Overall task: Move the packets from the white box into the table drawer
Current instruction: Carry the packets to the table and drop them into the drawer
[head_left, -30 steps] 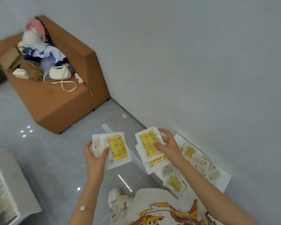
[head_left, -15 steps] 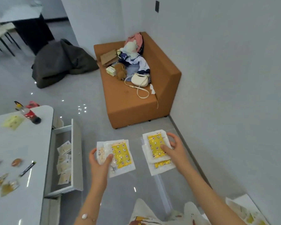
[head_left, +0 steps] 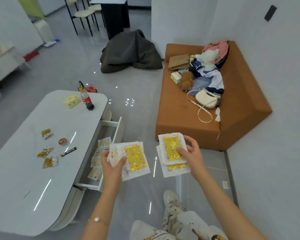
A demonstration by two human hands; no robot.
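A person is carrying two handfuls of yellow-and-white packets toward the open drawer (head_left: 117,129) of a low white surface (head_left: 24,170), where several loose packets (head_left: 96,160) are lying inside. The left hand (head_left: 111,164) is gripping one stack (head_left: 136,158), thumb curled across the top and fingers underneath, right at the drawer's outer edge in this view. The right hand (head_left: 190,153) is pinching a second stack (head_left: 171,149) the same way, out over the grey floor (head_left: 142,94) and clear of the drawer. The white box is sitting out of view.

Done well, the step is probably calling for the left stack to go in first. Each stack is best lowered flat below the rim before the fingers are loosened, since the slick wrappers look likely to slide and fan apart.

On the surface, a cola bottle (head_left: 86,99) is standing upright beside a yellow carton (head_left: 72,101). Scattered snack wrappers (head_left: 47,153) and a black sachet (head_left: 68,152) are lying nearer the camera.

Around the room, an orange sofa (head_left: 241,118) is holding clothes and a cream handbag (head_left: 206,99). A dark heap of fabric (head_left: 130,52) is slumping on the floor, and black-legged chairs (head_left: 83,13) are standing beyond it.
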